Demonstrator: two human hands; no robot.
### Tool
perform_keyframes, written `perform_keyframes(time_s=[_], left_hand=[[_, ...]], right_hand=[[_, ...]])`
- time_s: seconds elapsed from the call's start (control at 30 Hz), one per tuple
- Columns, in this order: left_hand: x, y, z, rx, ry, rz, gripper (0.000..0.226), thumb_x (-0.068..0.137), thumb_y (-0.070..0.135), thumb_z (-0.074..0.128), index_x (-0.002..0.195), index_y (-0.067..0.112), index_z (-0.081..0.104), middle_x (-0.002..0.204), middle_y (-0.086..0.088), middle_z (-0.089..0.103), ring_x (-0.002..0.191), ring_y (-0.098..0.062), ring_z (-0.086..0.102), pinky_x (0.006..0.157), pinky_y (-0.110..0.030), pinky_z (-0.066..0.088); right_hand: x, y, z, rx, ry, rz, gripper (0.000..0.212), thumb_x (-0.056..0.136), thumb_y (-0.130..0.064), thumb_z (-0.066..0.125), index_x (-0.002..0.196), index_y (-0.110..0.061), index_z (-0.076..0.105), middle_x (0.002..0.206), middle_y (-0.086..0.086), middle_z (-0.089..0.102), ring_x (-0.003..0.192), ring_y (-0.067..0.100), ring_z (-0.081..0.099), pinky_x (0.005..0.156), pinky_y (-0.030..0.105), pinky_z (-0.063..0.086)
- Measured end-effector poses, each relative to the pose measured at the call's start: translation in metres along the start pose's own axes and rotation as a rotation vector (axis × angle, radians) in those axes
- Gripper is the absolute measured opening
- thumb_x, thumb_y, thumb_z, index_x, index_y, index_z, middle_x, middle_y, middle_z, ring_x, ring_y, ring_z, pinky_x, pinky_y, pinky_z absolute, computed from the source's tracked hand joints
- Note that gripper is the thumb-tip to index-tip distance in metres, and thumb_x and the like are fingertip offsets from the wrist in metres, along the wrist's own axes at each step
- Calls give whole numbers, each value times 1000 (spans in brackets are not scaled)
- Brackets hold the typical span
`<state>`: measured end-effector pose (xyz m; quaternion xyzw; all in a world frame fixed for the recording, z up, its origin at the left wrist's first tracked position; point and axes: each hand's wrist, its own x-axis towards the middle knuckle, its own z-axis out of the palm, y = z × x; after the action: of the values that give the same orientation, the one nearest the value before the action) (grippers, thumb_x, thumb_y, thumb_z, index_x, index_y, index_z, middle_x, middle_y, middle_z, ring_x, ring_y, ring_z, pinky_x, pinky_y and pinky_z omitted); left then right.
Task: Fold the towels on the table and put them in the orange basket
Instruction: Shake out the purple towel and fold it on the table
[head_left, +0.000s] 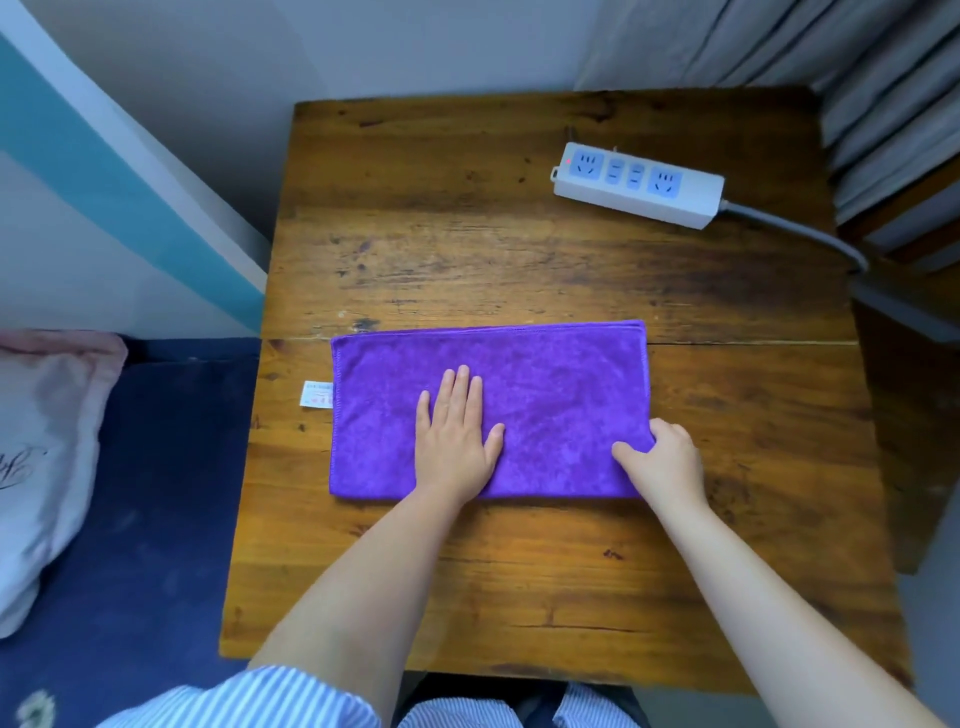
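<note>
Nearest the camera, a striped blue-and-white sleeve (291, 696) is showing at the bottom edge, and two bare forearms are reaching forward from it over a square wooden worktop (519, 260). The left hand (457, 436) is lying flat, palm down, on a purple towel (561, 384), with its fingers (462, 387) straight and close together and the thumb spread out to the right. The right hand (665, 457) is sitting at the towel's right end, near its near-right corner, with the fingers curling over the edge and the thumb lying on top of the cloth, so it is pinching that edge. The towel is lying on the near half of the worktop as a long rectangle running left to right, already folded along its near edge, with stitched hems showing on the left, far and right sides. A small white label (318, 395) is sticking out from the towel's left side and resting on the wood. Farther back, on the far right part of the worktop, a white power strip (638, 186) is lying at a slant, with a small red light glowing at its left end and a grey cable (800, 234) running off the right edge. To the left of the worktop, a dark blue bed (156, 493) is carrying a pale pink pillow (47, 441). Grey curtains (857, 78) are hanging at the far right.
</note>
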<state>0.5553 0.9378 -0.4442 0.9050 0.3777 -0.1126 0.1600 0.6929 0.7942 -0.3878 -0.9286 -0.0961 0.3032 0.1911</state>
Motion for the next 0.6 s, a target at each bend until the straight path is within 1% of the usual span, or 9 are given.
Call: perform_keyframes(time_s=[0.03,0.1,0.17,0.3,0.4,0.43,0.47,0.53,0.6], left_hand=[[0,0,-2,-8,-7,6,64,94,43,33,148,16,10,158,-2,2,146,-16,-2,117,-38,-5],[-1,-2,-7,-38,-10,33,62,95,41,33,148,15,11,158,-3,1,146,-18,-2,117,-39,-4],[-9,-13,-14,-99,39,23,58,95,34,39,146,12,21,157,-5,7,146,-21,2,117,-40,1],[-37,-64,-31,-239,200,-137,47,90,19,53,133,3,45,149,-15,31,142,-30,21,115,-43,17],[-71,-102,-36,-323,252,-316,41,89,14,55,126,-3,51,145,-19,38,139,-33,28,112,-43,24],[-86,-112,-37,-346,260,-371,40,90,15,53,125,-4,51,144,-20,39,138,-33,29,112,-43,24],[-99,-119,-36,-369,270,-413,41,90,17,50,123,-6,52,142,-21,40,136,-35,31,112,-44,24],[-119,-130,-34,-410,301,-481,48,84,21,43,120,-10,54,138,-25,43,133,-40,35,110,-47,27],[-135,-142,-31,-429,305,-533,49,84,21,43,119,-11,53,137,-26,45,132,-41,36,110,-47,27]], right_hand=[[-3,-4,-3,28,-9,-41,22,82,-15,60,97,1,61,112,19,56,100,32,52,79,28,39],[-10,-17,-10,93,-11,-151,22,82,-11,60,101,0,61,117,15,56,104,29,53,80,24,36],[-18,-35,-16,179,-15,-245,22,81,-7,60,102,-2,61,114,11,57,104,27,54,79,21,34],[-38,-83,-12,291,-27,-427,10,78,1,60,88,4,59,92,11,57,86,22,51,66,19,28],[-59,-122,19,296,-28,-577,7,77,4,62,79,9,56,89,13,48,88,21,47,73,19,28],[-67,-134,36,276,-49,-619,10,78,2,62,81,9,56,96,16,50,95,23,48,78,20,29],[-73,-143,54,255,-96,-645,15,79,-2,63,87,10,56,109,20,51,107,25,48,88,22,28],[-84,-160,88,208,-269,-657,32,85,-13,61,108,7,53,139,21,37,134,24,31,103,20,19],[-90,-165,114,116,-392,-650,48,89,-24,56,129,0,43,151,15,21,143,19,15,109,20,10]])
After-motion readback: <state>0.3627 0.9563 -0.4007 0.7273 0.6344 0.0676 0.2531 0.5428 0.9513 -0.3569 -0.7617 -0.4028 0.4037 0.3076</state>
